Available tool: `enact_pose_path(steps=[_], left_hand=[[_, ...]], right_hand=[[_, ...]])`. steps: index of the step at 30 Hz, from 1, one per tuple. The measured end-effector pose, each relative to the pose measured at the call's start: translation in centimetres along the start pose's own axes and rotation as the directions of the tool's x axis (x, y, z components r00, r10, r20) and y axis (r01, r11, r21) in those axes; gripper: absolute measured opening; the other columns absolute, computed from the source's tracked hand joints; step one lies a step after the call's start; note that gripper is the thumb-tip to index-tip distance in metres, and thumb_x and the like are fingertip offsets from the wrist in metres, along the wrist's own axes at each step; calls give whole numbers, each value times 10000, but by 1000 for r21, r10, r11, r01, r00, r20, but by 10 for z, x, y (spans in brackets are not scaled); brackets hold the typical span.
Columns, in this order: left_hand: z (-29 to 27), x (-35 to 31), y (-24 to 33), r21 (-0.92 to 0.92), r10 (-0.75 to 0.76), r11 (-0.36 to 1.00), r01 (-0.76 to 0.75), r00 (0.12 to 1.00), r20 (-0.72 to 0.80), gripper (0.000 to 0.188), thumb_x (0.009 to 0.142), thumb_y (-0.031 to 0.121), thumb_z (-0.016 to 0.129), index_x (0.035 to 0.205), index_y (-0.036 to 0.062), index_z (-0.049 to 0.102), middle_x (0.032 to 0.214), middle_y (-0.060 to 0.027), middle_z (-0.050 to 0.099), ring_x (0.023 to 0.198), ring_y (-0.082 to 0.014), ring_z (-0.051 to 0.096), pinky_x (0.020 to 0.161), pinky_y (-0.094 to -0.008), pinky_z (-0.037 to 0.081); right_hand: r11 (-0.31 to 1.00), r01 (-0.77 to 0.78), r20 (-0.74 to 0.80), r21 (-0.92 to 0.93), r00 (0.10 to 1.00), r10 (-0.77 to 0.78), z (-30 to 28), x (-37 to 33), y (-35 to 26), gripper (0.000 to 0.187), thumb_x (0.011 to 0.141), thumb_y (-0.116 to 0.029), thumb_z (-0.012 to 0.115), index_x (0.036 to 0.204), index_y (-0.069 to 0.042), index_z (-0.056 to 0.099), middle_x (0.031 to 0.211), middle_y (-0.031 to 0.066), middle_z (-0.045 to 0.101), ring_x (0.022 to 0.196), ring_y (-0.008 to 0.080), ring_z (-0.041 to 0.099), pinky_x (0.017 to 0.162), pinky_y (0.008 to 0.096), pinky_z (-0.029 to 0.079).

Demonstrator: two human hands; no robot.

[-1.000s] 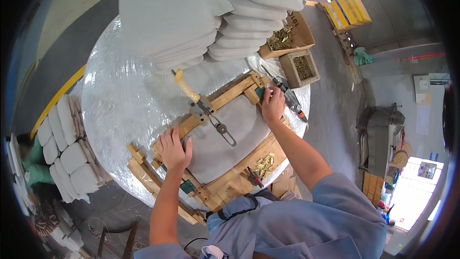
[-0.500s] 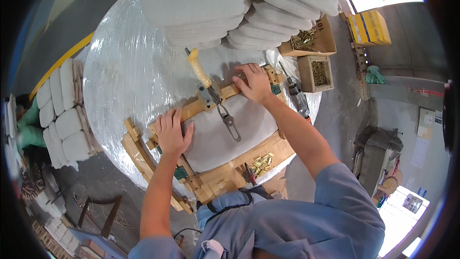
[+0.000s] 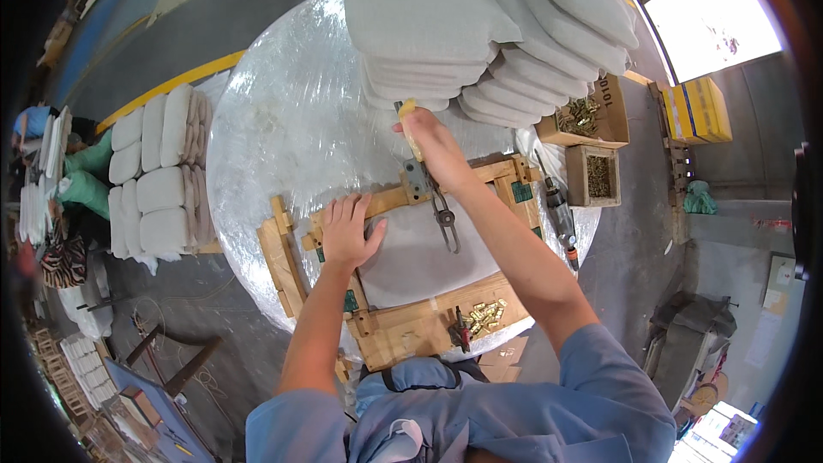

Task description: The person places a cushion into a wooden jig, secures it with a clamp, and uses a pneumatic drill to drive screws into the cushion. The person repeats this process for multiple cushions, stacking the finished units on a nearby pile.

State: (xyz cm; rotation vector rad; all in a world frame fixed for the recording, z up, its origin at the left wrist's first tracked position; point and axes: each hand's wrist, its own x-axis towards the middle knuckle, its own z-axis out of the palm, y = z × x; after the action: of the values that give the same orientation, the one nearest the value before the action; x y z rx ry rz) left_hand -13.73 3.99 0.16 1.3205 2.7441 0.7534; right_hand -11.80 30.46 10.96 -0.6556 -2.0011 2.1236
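Observation:
My right hand [image 3: 433, 144] is wrapped round the yellow handle of a toggle clamp [image 3: 417, 178], which is bolted to the far bar of a wooden jig [image 3: 399, 324]. The clamp's slotted metal arm reaches over a grey upholstered seat pad [image 3: 433, 267] lying inside the jig. My left hand [image 3: 345, 230] lies with fingers spread on the far left of the jig bar, its thumb over the pad's edge. Small brass-coloured pieces [image 3: 488, 315] lie in a pile on the near board, beside a red and black tool [image 3: 463, 330].
A tall stack of grey pads [image 3: 420, 26] rises at the far side of the plastic-wrapped round table [image 3: 266, 120]. A power screwdriver [image 3: 561, 213] lies to the right, near a cardboard box [image 3: 610, 111] and a wooden box [image 3: 607, 200] of metal parts. More pads [image 3: 161, 210] are stacked at left.
My right hand has left the jig's far right bar and taken hold of the clamp handle. My left hand stays on the bar. The whole view has shifted.

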Motion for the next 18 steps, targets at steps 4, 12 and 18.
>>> enact_pose_path(steps=[4,12,18], left_hand=[[-4,0,-2,-27,16,1000,-17,1000,-16,616,935,447,732,1425,92,615,1373,-158,626,1303,-393,564,1199,-567,367],[-14,-6,0,-11,-21,1000,21,1000,-3,601,955,484,707,1401,89,629,1366,-154,632,1311,-369,570,1209,-545,364],[-12,-12,-3,-51,-59,997,62,997,59,623,1020,505,616,1480,87,580,1420,-165,608,1385,-349,522,1274,-515,310]], right_hand=[[997,65,-44,-41,997,-67,16,-14,-52,529,1126,-511,510,1289,-23,635,1191,66,671,1179,172,584,1071,349,428],[970,167,-233,-179,950,-206,37,-47,-69,524,1129,-455,565,842,-17,599,760,-4,525,762,112,472,713,315,409],[918,118,-470,-379,830,-301,65,-48,-80,663,1127,-500,547,674,-16,525,630,18,494,642,126,440,616,356,383]])
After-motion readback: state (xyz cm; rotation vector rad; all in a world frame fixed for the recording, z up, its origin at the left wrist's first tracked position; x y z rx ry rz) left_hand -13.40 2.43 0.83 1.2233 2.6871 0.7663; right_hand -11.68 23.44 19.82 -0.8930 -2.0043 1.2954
